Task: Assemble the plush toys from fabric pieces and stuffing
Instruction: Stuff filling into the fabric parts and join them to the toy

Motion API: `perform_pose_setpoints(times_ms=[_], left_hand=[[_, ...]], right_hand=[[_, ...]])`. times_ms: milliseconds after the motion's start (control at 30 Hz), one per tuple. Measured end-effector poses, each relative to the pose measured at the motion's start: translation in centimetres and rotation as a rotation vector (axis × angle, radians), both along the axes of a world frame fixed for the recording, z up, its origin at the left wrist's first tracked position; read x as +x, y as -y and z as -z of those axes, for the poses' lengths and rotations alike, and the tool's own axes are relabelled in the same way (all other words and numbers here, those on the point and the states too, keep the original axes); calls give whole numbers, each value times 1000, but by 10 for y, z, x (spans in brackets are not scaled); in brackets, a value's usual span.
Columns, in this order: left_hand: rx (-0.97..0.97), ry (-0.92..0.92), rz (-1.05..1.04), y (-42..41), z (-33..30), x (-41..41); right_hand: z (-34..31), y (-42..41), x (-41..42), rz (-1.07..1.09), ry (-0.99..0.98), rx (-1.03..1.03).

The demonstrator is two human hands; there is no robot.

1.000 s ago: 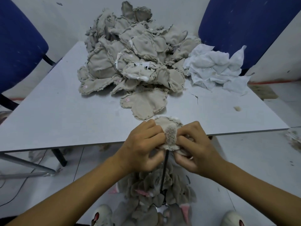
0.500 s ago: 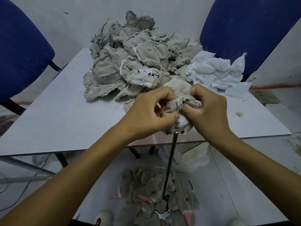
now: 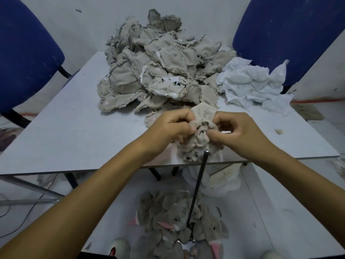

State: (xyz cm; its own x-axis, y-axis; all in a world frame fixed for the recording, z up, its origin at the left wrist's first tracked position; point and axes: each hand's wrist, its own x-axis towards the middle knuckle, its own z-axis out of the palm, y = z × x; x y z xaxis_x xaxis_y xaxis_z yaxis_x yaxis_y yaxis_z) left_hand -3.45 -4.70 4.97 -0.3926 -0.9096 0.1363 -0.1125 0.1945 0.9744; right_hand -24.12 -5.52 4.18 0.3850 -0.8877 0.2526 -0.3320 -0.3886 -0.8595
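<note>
Left hand (image 3: 172, 126) curled, fingers pinching the left edge of a bunched beige fuzzy fabric toy skin (image 3: 200, 133); the skin sits between both hands, above the near edge of the pale grey table (image 3: 65, 131); it appears to be gathered over the top of a thin dark metal rod (image 3: 197, 187) that rises from the floor to just below the grip; exactly how the skin sits on the rod tip is hidden by folds. Right hand (image 3: 237, 131) likewise curled, thumb and fingers clamped on the skin's right edge; both grips closed on the same piece.

Beyond the grip, farther out on the table: a large heap of raw-edged beige inside-out skins (image 3: 158, 68); to the right of that heap, a crumpled pile of white fabric (image 3: 252, 85). Below the grip, on the floor at the rod's base: a smaller cluster of grey plush pieces with pink ears (image 3: 183, 227), apparently already turned right side out.

Judgement: step in hand looks like turning one skin over the rod; floor cluster small, table heap much larger, so the batch is early; no stuffed, closed toy visible; stuffing and closing seemingly all remain.
</note>
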Motion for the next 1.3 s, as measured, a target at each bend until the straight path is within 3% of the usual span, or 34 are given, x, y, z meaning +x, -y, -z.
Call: perform_pose_setpoints(times_ms=[133,267,367,467,533,600,733,800,900,967,1067,1167,1300], left_hand=[[-117,113,-5,-9,0,-9],[-180,168,-142,-7,5,-14],[-210,123,-205,-5,5,-17],[-130,54,-255,1,4,-9],[-170,122,-368,5,10,-7],[-149,167,-422,4,13,-11],[269,-116,62,2,10,-1],[274,-43,183,2,7,6],[139,63,191,-7,5,10],[-9,70,113,-12,1,9],[-550,151,-56,-19,1,1],[-1013,336,-100,-30,15,-4],[-1093,593,-2,-47,60,-6]], right_hand=[[11,-5,21,375,1,-164],[16,-4,33,478,-22,-119],[8,0,31,354,79,-46],[1,0,18,-36,223,118],[5,-5,16,-213,168,155],[9,-6,15,-189,131,126],[15,1,7,28,124,93],[17,-1,3,11,120,109],[12,-10,-1,-130,119,112],[8,-17,-5,-154,78,-20],[9,-24,-6,-61,-89,-543],[18,-31,-8,-95,-183,-841],[61,-40,-8,-197,-380,-927]])
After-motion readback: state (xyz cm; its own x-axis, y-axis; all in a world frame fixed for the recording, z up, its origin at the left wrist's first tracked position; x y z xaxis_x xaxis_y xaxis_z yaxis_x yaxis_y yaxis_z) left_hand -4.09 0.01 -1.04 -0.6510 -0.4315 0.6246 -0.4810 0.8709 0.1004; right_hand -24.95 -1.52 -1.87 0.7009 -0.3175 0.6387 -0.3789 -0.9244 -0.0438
